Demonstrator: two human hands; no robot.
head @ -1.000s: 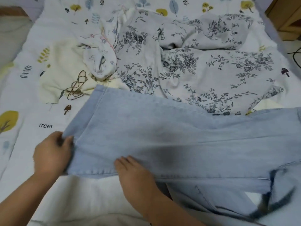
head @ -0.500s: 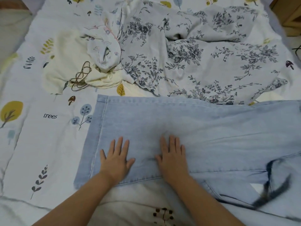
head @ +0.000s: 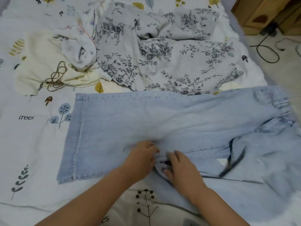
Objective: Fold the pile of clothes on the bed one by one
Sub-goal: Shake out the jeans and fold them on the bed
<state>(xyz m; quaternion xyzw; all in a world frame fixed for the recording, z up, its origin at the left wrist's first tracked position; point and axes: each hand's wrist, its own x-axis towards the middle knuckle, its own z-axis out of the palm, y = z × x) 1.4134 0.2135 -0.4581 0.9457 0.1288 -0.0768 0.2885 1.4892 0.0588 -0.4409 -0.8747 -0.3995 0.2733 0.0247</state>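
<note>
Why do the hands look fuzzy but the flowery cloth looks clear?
In the head view, the left hand and right hand are smeared by motion blur on the jeans; the floral garment lies sharp, and the picture's edges bend from the wide lens.

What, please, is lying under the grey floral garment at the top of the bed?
Under the grey floral garment the white leaf-print bedsheet shows round its edges, and a cream cloth reaches under its left edge. Anything else beneath is covered. Its near edge meets the light blue jeans.
</note>
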